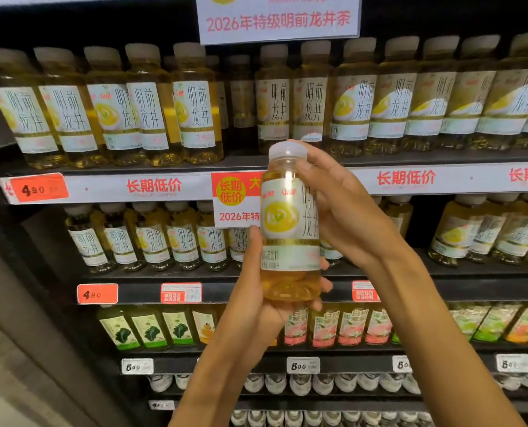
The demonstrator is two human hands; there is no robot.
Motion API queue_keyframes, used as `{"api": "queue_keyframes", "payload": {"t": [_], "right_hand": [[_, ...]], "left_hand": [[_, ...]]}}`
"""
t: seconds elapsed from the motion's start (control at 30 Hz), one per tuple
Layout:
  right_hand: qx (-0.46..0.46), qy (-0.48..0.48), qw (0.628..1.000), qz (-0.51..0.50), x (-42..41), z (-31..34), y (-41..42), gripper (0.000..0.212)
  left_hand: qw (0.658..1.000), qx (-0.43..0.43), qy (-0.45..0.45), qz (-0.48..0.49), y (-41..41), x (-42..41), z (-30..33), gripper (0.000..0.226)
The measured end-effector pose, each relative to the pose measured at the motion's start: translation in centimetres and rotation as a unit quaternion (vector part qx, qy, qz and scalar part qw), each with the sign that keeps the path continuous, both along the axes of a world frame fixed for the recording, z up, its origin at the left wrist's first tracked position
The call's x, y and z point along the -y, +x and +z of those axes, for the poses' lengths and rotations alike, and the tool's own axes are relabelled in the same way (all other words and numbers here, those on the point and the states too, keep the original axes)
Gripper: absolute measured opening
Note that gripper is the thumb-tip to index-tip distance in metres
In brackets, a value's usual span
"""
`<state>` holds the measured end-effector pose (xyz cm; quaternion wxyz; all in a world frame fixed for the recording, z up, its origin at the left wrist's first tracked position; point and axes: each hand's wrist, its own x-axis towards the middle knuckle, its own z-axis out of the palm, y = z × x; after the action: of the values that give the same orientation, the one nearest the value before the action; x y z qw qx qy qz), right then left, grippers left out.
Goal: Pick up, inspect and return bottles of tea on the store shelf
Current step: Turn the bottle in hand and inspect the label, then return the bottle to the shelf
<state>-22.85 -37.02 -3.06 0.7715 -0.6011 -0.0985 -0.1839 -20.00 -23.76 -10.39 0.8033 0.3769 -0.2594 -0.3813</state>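
Five shelf tiers (441, 160) fill my view, the top two stocked with rows of Longjing tea bottles (194, 106). In front of the second tier's edge, I see one tea bottle (290, 223) held upright: my left hand (256, 303) cups its base, fingers curled round it, while my right hand (346, 211) wraps its shoulder, fingertips near the white cap (287, 149).

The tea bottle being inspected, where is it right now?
Head view, centre: the tea bottle is upright off the shelf, left hand gripping its base, right hand its upper side.
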Motion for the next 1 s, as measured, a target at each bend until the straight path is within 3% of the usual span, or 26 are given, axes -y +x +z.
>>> {"api": "queue_keyframes", "payload": {"t": [0.13, 0.27, 0.47, 0.6, 0.73, 0.87, 1.0], "right_hand": [[0.012, 0.015, 1.0, 0.015, 0.3, -0.2, 0.2, 0.046], [0.059, 0.013, 0.998, 0.014, 0.3, 0.1, 0.5, 0.047], [0.071, -0.023, 0.997, -0.027, 0.0, 2.8, 2.4, 0.055], [0.067, -0.001, 0.994, -0.081, -0.2, 5.4, 4.6, 0.049], [0.063, 0.004, 0.993, -0.102, -0.3, 7.2, 6.8, 0.016], [0.1, -0.022, 0.986, -0.13, -0.3, 8.2, 8.2, 0.022], [0.136, -0.047, 0.98, -0.135, -0.1, 8.4, 9.3, 0.025]], "left_hand": [[1.0, 0.015, 0.001, -0.021, 0.1, 0.1, -0.2, 0.075], [0.987, 0.101, 0.062, 0.104, 0.8, -0.3, 0.3, 0.061], [0.921, 0.305, 0.163, 0.179, 3.0, -1.4, 3.5, 0.051], [0.898, 0.335, 0.147, 0.243, 4.7, -0.8, 6.0, 0.061], [0.858, 0.369, 0.201, 0.294, 6.6, 0.4, 8.0, 0.061], [0.784, 0.445, 0.243, 0.358, 8.7, 1.3, 8.7, 0.052], [0.745, 0.468, 0.263, 0.396, 10.1, 2.0, 8.7, 0.06]]}}
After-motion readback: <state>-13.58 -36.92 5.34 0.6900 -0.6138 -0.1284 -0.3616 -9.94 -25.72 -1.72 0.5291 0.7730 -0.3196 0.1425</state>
